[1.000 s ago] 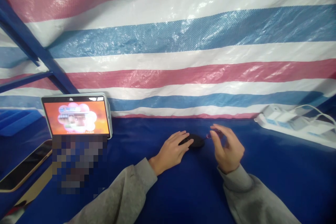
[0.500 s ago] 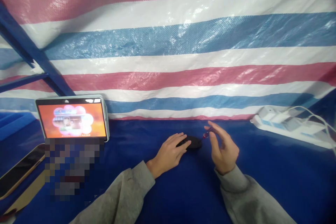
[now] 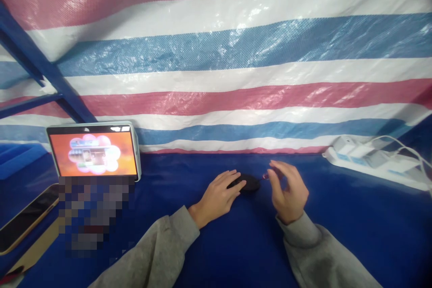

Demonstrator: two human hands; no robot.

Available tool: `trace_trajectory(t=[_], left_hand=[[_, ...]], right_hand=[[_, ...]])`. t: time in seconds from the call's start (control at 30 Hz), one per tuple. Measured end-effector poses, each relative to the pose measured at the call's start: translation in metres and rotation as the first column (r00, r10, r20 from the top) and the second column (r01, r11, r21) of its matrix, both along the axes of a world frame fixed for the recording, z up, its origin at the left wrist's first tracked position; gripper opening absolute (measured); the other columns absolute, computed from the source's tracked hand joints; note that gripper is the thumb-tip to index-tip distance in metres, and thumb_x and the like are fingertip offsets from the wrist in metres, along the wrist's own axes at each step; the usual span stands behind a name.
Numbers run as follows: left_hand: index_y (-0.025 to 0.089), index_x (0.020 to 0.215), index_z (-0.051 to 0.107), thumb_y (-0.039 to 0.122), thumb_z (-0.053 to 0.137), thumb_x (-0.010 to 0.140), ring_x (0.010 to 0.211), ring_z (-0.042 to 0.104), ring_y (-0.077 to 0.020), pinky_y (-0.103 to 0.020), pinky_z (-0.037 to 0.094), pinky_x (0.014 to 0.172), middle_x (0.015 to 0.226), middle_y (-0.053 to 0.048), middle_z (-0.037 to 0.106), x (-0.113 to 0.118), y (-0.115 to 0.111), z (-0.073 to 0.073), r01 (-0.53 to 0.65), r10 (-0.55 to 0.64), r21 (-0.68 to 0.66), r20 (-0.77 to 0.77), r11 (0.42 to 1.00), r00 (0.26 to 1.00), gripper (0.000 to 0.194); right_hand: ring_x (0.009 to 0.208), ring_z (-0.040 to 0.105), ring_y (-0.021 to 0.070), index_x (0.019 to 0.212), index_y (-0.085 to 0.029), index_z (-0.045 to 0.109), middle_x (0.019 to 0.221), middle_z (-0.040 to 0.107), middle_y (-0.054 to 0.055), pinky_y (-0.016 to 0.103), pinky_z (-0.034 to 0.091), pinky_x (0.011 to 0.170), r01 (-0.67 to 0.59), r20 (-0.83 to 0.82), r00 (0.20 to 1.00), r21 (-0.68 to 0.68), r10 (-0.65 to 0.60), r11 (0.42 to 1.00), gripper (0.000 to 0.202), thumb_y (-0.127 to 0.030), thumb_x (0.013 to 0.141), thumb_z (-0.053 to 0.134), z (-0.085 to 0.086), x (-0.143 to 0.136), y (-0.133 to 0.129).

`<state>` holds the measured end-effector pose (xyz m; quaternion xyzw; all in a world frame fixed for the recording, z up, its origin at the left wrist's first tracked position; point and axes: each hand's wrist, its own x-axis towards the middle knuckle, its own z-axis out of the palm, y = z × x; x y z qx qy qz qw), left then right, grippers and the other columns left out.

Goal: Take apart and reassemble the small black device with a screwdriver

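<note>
A flat black oval object [image 3: 249, 183] lies on the blue table, and I cannot make out its exact kind. My left hand [image 3: 218, 195] rests over its left end, thumb and fingers bent around the edge. To the right, my right hand [image 3: 289, 189] is raised slightly, thumb and forefinger curled toward each other. At those fingertips shows a small reddish-purple item [image 3: 265, 176], partly covered by the fingers and close to the oval's right end. Whether it joins the oval is too small to tell.
A lit tablet [image 3: 94, 153] leans at the left, with a phone [image 3: 29, 218] in front of it and a blue tray [image 3: 20, 159] behind. White power strip [image 3: 374, 168] with chargers and cables stands at the right. Striped sheeting [image 3: 216, 99] hangs behind the table.
My right forefinger has curled down a little, and the small reddish item shows slightly farther right. My left hand and the black oval stay nearly in place.
</note>
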<state>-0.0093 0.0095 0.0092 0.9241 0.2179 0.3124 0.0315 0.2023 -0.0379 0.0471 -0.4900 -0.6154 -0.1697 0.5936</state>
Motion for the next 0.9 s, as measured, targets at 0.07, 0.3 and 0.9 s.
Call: trace_trajectory(t=[0.07,0.3,0.9], left_hand=[[0.020,0.133,0.059,0.020,0.049,0.101,0.133,0.053,-0.0247,-0.047,0.047,0.111,0.138,-0.011,0.060,0.0001,0.0002,0.0000,0.000,0.000,-0.001,0.002,1.000,1.000,0.034],[0.022,0.135,0.058,0.021,0.048,0.101,0.134,0.052,-0.0245,-0.047,0.047,0.111,0.138,-0.010,0.059,0.0004,0.0007,-0.0001,-0.004,0.004,-0.014,0.004,1.000,1.000,0.035],[0.022,0.135,0.058,0.021,0.048,0.101,0.135,0.051,-0.0246,-0.047,0.046,0.112,0.139,-0.010,0.059,0.0002,0.0006,-0.0012,-0.007,0.007,-0.018,-0.007,1.000,1.000,0.035]], right_hand=[[0.085,0.070,0.0199,0.112,-0.020,0.067,0.096,0.073,0.009,0.034,0.059,0.074,0.013,-0.005,1.000,-0.014,-0.013,1.000,0.023,-0.016,0.089,0.062,0.0008,-0.0001,-0.0006],[0.083,0.072,0.0183,0.123,-0.018,0.061,0.107,0.073,0.012,0.038,0.060,0.078,-0.078,-0.137,0.988,-0.101,0.064,0.992,0.029,-0.018,0.095,0.051,-0.0027,-0.0052,-0.0012],[0.095,0.071,0.0215,0.120,-0.019,0.063,0.104,0.073,0.010,0.040,0.059,0.085,-0.021,-0.020,1.000,-0.046,0.020,0.999,0.029,-0.015,0.093,0.054,-0.0022,-0.0014,-0.0003]])
